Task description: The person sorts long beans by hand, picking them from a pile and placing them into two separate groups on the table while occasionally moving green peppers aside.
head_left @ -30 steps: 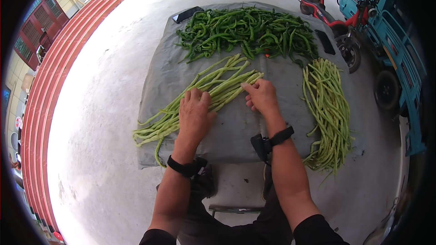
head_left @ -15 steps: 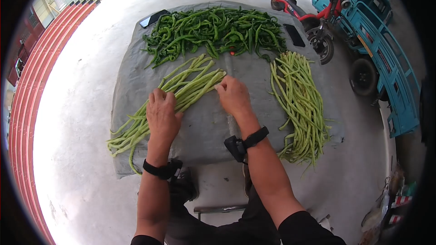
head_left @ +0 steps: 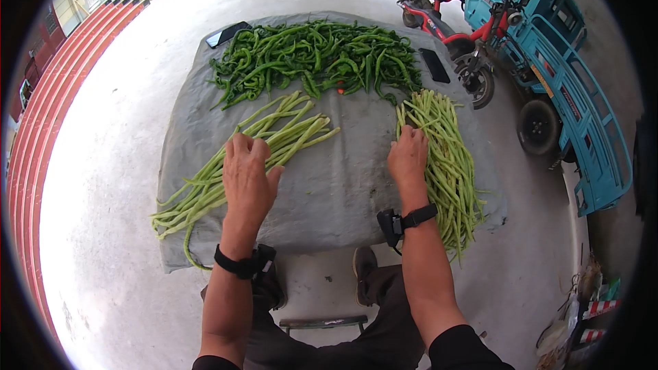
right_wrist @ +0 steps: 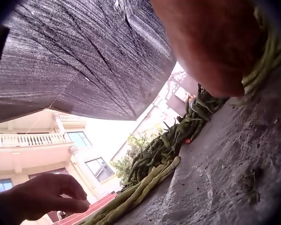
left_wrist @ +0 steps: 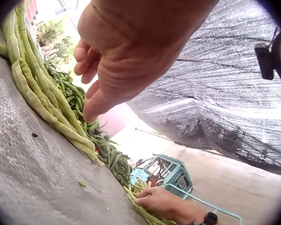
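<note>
A loose bundle of long green beans (head_left: 205,181) lies slantwise on the left of the grey cloth (head_left: 329,192). My left hand (head_left: 248,177) is over its middle; in the left wrist view this hand (left_wrist: 131,51) has bent, relaxed fingers and nothing visible between them. On the right lies a thicker pile of long beans (head_left: 449,164), its upper left edge under the fingers of my right hand (head_left: 409,159). Those fingertips are at the beans in the left wrist view too, but whether they pinch one is hidden.
Green peppers (head_left: 308,58) are heaped along the far side, with one phone (head_left: 228,34) at their left and a dark phone (head_left: 434,66) at their right. A red bike (head_left: 473,34) and a blue cargo tricycle (head_left: 569,96) stand beyond the cloth's right side.
My right hand has left the upper end of the left bundle and moved right to the other pile. My left hand stays over the left bundle. The head view has shifted.
</note>
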`<action>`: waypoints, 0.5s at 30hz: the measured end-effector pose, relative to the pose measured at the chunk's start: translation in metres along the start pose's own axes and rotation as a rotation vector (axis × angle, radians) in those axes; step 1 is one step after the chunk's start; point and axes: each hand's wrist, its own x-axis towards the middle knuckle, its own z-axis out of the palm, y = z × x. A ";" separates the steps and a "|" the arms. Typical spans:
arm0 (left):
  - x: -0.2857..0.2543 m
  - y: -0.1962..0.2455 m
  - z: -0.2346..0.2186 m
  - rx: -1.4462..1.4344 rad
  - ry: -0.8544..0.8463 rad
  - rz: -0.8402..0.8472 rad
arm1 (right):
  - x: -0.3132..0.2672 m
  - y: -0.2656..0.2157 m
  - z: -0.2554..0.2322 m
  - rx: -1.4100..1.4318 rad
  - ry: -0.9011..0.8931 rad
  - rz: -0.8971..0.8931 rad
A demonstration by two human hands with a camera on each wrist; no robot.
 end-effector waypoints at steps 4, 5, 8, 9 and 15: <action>0.001 0.010 0.003 -0.043 0.008 0.009 | -0.001 0.005 0.005 -0.004 -0.032 0.024; 0.001 0.012 0.004 -0.050 0.007 0.014 | -0.001 0.006 0.006 -0.012 -0.030 0.026; 0.002 0.015 0.004 -0.068 0.013 0.017 | 0.001 0.005 0.006 -0.028 -0.034 0.024; 0.002 0.016 0.004 -0.071 0.014 0.017 | 0.003 0.005 0.005 -0.027 -0.043 0.017; 0.004 0.020 0.003 -0.120 0.030 0.034 | 0.004 0.000 0.002 0.036 0.010 0.012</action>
